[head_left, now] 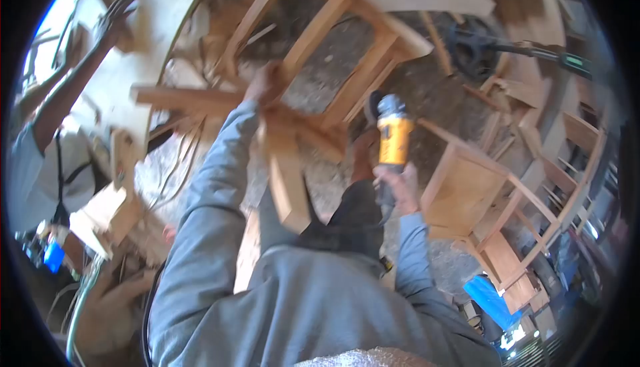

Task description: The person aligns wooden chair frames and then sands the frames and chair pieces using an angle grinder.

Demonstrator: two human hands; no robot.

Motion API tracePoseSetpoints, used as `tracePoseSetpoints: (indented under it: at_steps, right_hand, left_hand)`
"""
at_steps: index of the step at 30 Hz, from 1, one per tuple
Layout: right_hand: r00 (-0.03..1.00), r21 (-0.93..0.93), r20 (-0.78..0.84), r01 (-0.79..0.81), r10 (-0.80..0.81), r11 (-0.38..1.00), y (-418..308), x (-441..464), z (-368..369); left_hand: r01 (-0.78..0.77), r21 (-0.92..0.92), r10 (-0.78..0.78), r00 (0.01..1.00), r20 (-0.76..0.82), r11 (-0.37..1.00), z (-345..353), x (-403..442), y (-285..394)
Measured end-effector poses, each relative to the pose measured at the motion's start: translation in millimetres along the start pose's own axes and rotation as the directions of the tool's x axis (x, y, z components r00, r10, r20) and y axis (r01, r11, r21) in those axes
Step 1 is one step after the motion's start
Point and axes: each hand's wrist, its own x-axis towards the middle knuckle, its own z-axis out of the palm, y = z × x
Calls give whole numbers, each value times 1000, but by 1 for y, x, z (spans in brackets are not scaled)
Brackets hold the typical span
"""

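Observation:
A yellow angle grinder [395,139] is upright in the view, its dark disc end pointing away from me. My right hand [401,188] is closed around its rear end. To the left, my left hand [265,82] grips a wooden chair frame [313,37] where several of its bars meet. One thick leg of the frame [288,187] points back toward my lap, somewhat blurred. Another bar [190,98] sticks out to the left. The grinder's disc is close to the frame's right side; whether they touch I cannot tell.
Another wooden chair frame [467,190] stands to my right, with a blue object [492,294] behind it. A black wheel-shaped base [470,50] lies at upper right. A co-worker's hand [115,17] rests over a pale board [150,7] at upper left.

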Motion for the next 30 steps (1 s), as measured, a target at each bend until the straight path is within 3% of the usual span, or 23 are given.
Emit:
tracePoseSetpoints:
  at_steps: [4, 7, 8, 11, 14, 20, 23, 26, 27, 29, 30]
  right_hand:
    - [993, 4, 103, 50, -50, 999, 4, -2, -13]
    - [989, -9, 126, 76, -74, 997, 2, -8, -15]
    - [988, -19, 125, 93, -90, 995, 2, -8, -15]
    - [989, -44, 132, 74, -67, 996, 4, -15, -13]
    - [992, -12, 111, 55, -53, 998, 20, -30, -1]
    - [999, 107, 8, 34, -35, 994, 54, -86, 43]
    - [999, 225, -26, 46, -41, 973, 70, -105, 63]
    - [997, 294, -49, 68, -56, 953, 89, -116, 72]
    - [996, 303, -64, 75, -58, 950, 93, -121, 75]
    - [994, 329, -91, 88, -62, 940, 100, -129, 78]
    - [992, 344, -101, 104, -73, 933, 106, -131, 79]
  left_hand:
    - [-38, -301, -23, 980, -199, 953, -26, -53, -26]
    - [21, -435, -133, 964, -229, 900, -56, -108, -7]
    - [-59, -382, -65, 950, -304, 922, -58, -122, -12]
    - [106, -434, -209, 958, -198, 895, -61, -167, -12]
    - [109, -619, -116, 993, 28, 778, -60, -198, 27]
    - [232, -615, -6, 938, 347, 753, -76, -195, 32]
    - [221, -482, 18, 897, 442, 848, -95, -191, 38]
    - [-39, -437, 169, 951, 261, 899, -84, -196, 15]
    - [184, -513, 8, 937, 349, 838, -79, -200, 12]
    - [590, -555, -275, 790, 549, 587, -67, -209, 6]
    - [635, -665, -217, 767, 603, 393, -56, -213, 9]
